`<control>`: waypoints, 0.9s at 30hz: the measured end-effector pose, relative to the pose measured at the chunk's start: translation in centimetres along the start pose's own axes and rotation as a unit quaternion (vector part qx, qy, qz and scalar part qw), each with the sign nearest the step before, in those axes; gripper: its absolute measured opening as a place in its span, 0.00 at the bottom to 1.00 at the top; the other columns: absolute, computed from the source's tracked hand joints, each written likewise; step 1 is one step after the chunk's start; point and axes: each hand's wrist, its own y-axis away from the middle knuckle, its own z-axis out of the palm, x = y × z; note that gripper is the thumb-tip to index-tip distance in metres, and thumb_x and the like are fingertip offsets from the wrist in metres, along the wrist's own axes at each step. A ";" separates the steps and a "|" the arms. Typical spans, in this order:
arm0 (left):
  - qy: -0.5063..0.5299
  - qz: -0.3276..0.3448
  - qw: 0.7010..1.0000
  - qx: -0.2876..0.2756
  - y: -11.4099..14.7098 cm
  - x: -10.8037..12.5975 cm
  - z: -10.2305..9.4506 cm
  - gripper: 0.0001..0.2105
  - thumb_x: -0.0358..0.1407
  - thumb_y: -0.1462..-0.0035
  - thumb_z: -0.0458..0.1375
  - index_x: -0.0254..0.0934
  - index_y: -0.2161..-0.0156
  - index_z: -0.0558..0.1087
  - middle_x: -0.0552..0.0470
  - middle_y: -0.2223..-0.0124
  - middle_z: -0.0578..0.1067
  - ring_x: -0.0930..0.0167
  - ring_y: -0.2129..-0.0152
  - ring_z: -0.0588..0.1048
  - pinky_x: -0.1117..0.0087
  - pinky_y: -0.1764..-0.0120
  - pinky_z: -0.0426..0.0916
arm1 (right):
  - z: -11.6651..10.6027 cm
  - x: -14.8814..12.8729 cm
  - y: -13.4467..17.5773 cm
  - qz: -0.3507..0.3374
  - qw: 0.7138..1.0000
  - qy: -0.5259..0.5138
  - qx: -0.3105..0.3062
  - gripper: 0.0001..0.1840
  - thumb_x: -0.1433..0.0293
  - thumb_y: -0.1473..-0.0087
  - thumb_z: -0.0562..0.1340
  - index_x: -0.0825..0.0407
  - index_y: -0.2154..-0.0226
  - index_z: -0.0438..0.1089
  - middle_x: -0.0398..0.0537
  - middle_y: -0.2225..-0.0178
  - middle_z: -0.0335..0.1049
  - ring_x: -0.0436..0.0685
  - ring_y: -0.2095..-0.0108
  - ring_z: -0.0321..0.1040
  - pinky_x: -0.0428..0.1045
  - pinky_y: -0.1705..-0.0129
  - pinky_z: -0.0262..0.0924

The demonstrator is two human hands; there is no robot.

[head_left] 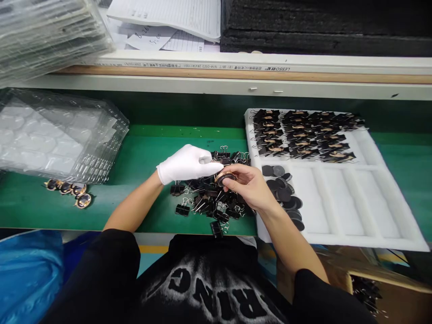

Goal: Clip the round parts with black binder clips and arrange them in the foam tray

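My right hand (249,184), bare, pinches a small round piece (222,177) with a gold-coloured rim and dark face between thumb and fingers. In a white glove, my left hand (185,164) reaches in from the left. Its thumb stretches out to the upper edge of the round piece, apart from the other fingers, whose tips are partly hidden. Beneath both hands lies a loose heap of black binder clips (212,200) with wire handles. Several black discs (283,191) lie to the right of my right hand.
A white foam tray (351,198) at right holds rows of clipped pieces (300,135). Stacked clear plastic trays (57,139) stand at left, with several gold-rimmed round pieces (83,200) before them. A ledge (189,67) crosses behind; a cardboard box (391,292) sits below right.
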 end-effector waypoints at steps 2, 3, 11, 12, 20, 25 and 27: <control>0.023 0.001 1.000 -0.016 0.0 -0.2 0.1 0.21 0.45 0.44 0.59 0.37 0.79 0.56 0.59 0.79 0.55 0.77 0.79 0.54 0.72 0.76 0.47 | -0.2 -0.3 0.0 0.009 1.000 0.009 -0.017 0.10 0.64 0.49 0.75 0.48 0.64 0.80 0.45 0.65 0.79 0.51 0.72 0.71 0.50 0.71 0.73; 0.032 0.002 0.999 -0.025 -0.1 -0.2 0.2 0.21 0.44 0.45 0.60 0.37 0.79 0.56 0.59 0.79 0.55 0.77 0.79 0.53 0.72 0.77 0.47 | -0.3 -0.3 0.1 0.013 0.999 0.011 -0.028 0.09 0.64 0.49 0.75 0.47 0.64 0.80 0.45 0.65 0.79 0.52 0.71 0.72 0.50 0.71 0.73; 0.064 0.007 0.997 0.031 0.2 -0.4 -0.1 0.19 0.44 0.46 0.62 0.36 0.79 0.63 0.60 0.80 0.58 0.78 0.80 0.56 0.74 0.77 0.50 | -1.7 -0.5 0.1 -0.027 0.998 0.053 0.034 0.10 0.63 0.47 0.74 0.46 0.61 0.80 0.49 0.55 0.78 0.56 0.59 0.75 0.47 0.72 0.69; 0.057 0.015 0.997 0.041 0.3 -0.4 -0.2 0.19 0.45 0.45 0.62 0.36 0.79 0.63 0.60 0.80 0.58 0.78 0.80 0.56 0.74 0.77 0.51 | -2.0 -0.6 0.1 -0.032 0.996 0.068 0.056 0.10 0.63 0.46 0.73 0.46 0.61 0.80 0.47 0.58 0.78 0.55 0.62 0.75 0.48 0.70 0.70; -0.007 0.153 0.988 0.023 0.5 -0.6 -0.1 0.22 0.44 0.39 0.62 0.35 0.79 0.63 0.61 0.81 0.59 0.80 0.81 0.55 0.75 0.75 0.51 | -3.0 -1.0 -0.1 -0.028 0.983 0.171 0.058 0.09 0.67 0.49 0.73 0.48 0.62 0.82 0.47 0.62 0.80 0.56 0.62 0.76 0.54 0.60 0.75; -0.045 0.181 0.982 0.006 0.4 -0.6 0.4 0.22 0.44 0.38 0.61 0.35 0.79 0.64 0.61 0.81 0.58 0.79 0.80 0.54 0.73 0.75 0.50 | -2.7 -0.6 0.1 -0.017 0.980 0.184 0.066 0.12 0.66 0.51 0.74 0.48 0.61 0.83 0.48 0.60 0.81 0.57 0.61 0.78 0.54 0.59 0.77; -0.052 0.168 0.984 -0.011 0.4 -0.4 0.0 0.22 0.45 0.38 0.61 0.35 0.78 0.65 0.61 0.80 0.59 0.79 0.80 0.54 0.73 0.74 0.51 | -2.6 -0.3 0.1 -0.006 0.981 0.187 0.059 0.13 0.65 0.52 0.75 0.47 0.61 0.84 0.48 0.61 0.81 0.57 0.62 0.78 0.54 0.59 0.78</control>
